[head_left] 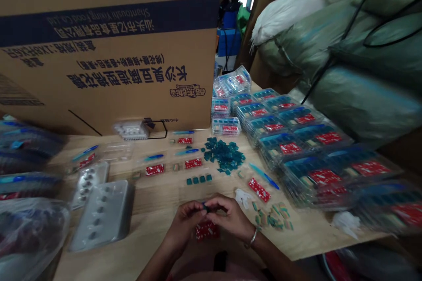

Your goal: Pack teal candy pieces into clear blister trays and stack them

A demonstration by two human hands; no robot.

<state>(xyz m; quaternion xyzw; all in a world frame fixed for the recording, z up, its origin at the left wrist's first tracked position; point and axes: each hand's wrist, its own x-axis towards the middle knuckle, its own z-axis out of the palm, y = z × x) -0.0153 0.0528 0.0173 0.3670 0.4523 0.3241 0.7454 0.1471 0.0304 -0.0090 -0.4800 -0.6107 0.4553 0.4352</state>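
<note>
My left hand (186,218) and my right hand (229,216) meet at the near edge of the wooden table (158,204). Both pinch a small dark teal piece (205,207) between their fingertips. A red printed card (206,230) lies just under my hands. A loose heap of teal tiles (224,154) sits farther back, with a short row of teal tiles (199,179) in front of it. A red card (259,189) and a blue pen (263,175) lie to the right of my hands.
Stacks of filled clear packs (296,140) line the right side. Grey metal trays (102,213) lie at the left. A big cardboard box (108,48) stands behind. Small mixed tiles (273,218) and several red cards and pens lie about. Green sacks (356,61) are piled at the right.
</note>
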